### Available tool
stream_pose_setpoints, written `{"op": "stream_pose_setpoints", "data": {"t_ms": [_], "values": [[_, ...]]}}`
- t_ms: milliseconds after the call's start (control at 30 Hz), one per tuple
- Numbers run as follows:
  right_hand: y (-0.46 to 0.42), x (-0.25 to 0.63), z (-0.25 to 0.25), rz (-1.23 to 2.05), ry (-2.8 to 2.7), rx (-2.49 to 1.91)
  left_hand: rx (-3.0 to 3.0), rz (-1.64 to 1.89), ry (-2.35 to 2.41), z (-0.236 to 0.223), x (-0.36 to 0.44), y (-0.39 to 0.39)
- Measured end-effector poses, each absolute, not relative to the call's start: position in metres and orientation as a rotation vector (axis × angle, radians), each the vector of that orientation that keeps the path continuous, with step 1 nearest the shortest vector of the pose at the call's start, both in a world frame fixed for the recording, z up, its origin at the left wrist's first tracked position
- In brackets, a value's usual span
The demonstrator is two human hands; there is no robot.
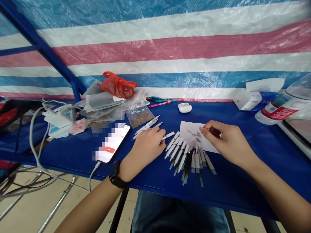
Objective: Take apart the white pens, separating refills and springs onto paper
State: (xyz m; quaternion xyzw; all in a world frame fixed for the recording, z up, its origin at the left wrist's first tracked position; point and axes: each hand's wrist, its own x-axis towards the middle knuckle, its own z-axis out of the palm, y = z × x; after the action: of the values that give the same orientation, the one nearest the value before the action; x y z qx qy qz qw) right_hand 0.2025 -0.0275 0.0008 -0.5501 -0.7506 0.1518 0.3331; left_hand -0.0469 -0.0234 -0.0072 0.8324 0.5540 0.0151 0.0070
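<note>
My left hand [149, 142] is closed with its fingers curled round a white pen part [168, 135], which sticks out to the right. Just beyond that hand lie several white pens [147, 125]. My right hand [229, 140] hovers at a white sheet of paper [186, 127], thumb and fingertips pinched together; what they hold, if anything, is too small to make out. Small dark springs [198, 134] are scattered on the paper. Between my hands lie white pen barrels [173, 149], thin ink refills [186, 168] and grey-white pen tips [197, 159].
A phone [114, 144] on a cable lies left, near a bag of small brown parts [139, 116], plastic bags [104, 103] and a red bag [119, 85]. A white earbud case [184, 107], tissue box [252, 97] and large bottle [282, 108] stand behind and right on the blue table [243, 191].
</note>
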Motion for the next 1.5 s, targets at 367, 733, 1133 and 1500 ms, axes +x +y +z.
{"op": "stream_pose_setpoints", "data": {"t_ms": [367,733,1133,1500], "values": [[-0.022,0.212,0.004,0.411,-2.001,-1.668,2.357,0.198,1.612,0.026,-0.043,0.010],[-0.028,0.227,0.007,0.901,-2.378,-1.638,2.281,0.665,1.476,-0.021,-0.018,0.029],[-0.037,0.218,0.021,1.014,-2.414,-1.801,2.277,0.799,1.464,-0.017,-0.014,0.022],[-0.032,0.234,0.017,0.795,-2.213,-1.805,2.283,0.822,1.422,-0.019,-0.013,0.021]]}}
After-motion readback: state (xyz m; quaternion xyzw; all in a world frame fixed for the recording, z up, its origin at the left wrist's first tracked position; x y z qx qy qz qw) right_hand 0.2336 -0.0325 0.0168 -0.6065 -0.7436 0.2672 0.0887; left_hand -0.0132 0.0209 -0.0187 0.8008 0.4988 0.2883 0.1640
